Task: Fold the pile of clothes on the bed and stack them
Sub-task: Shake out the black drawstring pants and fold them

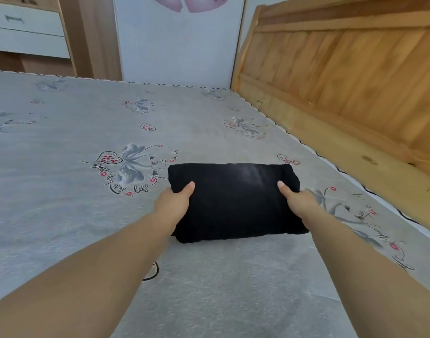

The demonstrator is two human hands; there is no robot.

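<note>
Black cloth, folded into a thick rectangle, is what we have between our hands: the folded black garment (235,201) lies on the bed (62,191), a little toward 3 o'clock of the view's middle and near the wooden side of the frame. Our left hand (174,201) takes its edge at 9 o'clock, thumb laid on top of the cloth and the other fingers tucked out of sight beneath or behind the edge, so it pinches the fold there. Our right hand (296,198) takes the opposite edge at 3 o'clock in the same manner, thumb on top and pointing toward 11 o'clock, the remaining fingers hidden by the garment. We cannot tell whether the bundle rests fully on the sheet or is lifted slightly; its near edge casts a dark line on the fabric below.

The bed is covered by a grey sheet printed with swans, red hearts and looping script. A wooden headboard (343,81) of honey-coloured planks runs along the bed from 1 o'clock to 4 o'clock. At 12 o'clock stands a white panel (179,50) with pink heart shapes at its top, and at 10 o'clock a wooden cabinet with white drawers (28,32).
</note>
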